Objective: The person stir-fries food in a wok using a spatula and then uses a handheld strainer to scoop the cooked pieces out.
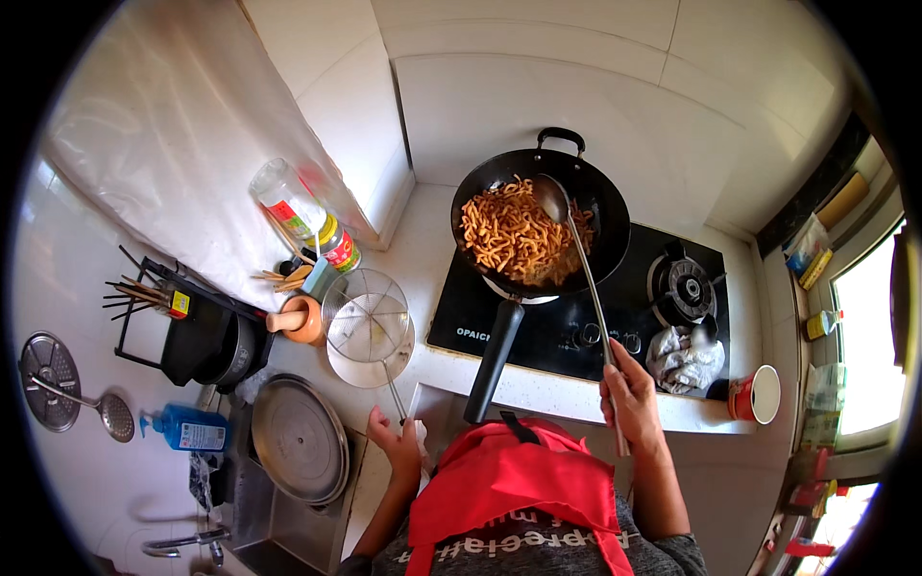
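Observation:
My right hand (pixel 631 396) is closed around the handle of a long metal ladle (pixel 592 277). The ladle's bowl rests among brown strips of food (pixel 515 230), which look glossy, in a black wok (pixel 612 216). That wok sits over the left burner, its long black handle (pixel 497 353) pointing towards me. Lower and to the left, my left hand (pixel 397 441) is beside the handle end of a wire mesh strainer (pixel 367 317). White cloth or paper (pixel 423 441) shows next to this hand; whether the fingers grip anything is unclear. The strainer lies over a pale bowl (pixel 353 371).
The black gas hob (pixel 461 309) has a second burner (pixel 688 286) with a crumpled cloth (pixel 684 360) before it. A paper tub (pixel 755 396) stands at the counter's right end. Leftward are a wooden mortar (pixel 306 324), jars (pixel 338 245), a round lid (pixel 299 435) and a sink (pixel 288 533).

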A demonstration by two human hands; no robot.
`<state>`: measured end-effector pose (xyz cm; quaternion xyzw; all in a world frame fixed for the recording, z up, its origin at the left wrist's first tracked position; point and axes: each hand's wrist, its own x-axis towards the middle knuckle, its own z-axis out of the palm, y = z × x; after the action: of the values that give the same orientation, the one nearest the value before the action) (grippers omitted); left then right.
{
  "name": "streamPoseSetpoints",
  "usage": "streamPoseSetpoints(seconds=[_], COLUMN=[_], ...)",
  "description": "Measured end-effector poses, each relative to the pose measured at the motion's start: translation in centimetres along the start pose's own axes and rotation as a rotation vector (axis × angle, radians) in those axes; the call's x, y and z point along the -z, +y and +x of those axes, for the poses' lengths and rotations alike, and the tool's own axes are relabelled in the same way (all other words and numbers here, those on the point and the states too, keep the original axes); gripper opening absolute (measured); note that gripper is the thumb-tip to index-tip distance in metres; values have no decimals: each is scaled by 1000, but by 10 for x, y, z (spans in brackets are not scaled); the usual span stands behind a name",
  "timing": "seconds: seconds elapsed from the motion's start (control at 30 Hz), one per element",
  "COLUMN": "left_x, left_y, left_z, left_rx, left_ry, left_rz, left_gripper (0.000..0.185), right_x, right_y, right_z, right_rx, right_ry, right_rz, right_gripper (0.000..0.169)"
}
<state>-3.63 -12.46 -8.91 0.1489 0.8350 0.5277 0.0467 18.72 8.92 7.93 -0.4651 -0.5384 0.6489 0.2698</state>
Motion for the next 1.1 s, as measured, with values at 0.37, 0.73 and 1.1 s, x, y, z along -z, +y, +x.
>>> streamPoseSetpoints(seconds=[0.37,0.73,1.1], left_x=[12,14,46], left_y=[-38,6,87], left_z=[10,-13,7], left_rx=[987,702,301], left_ry=[-637,-422,-326], left_rz=[-694,-677,-280], left_gripper=[33,20,16], right_x=[13,5,41], right_y=[-7,-10,-17], right_z=[2,-9,26], right_rx=[118,-88,682], right_ry=[72,-192,14], right_rz=[-43,-101,-1021], right_gripper=[44,42,47])
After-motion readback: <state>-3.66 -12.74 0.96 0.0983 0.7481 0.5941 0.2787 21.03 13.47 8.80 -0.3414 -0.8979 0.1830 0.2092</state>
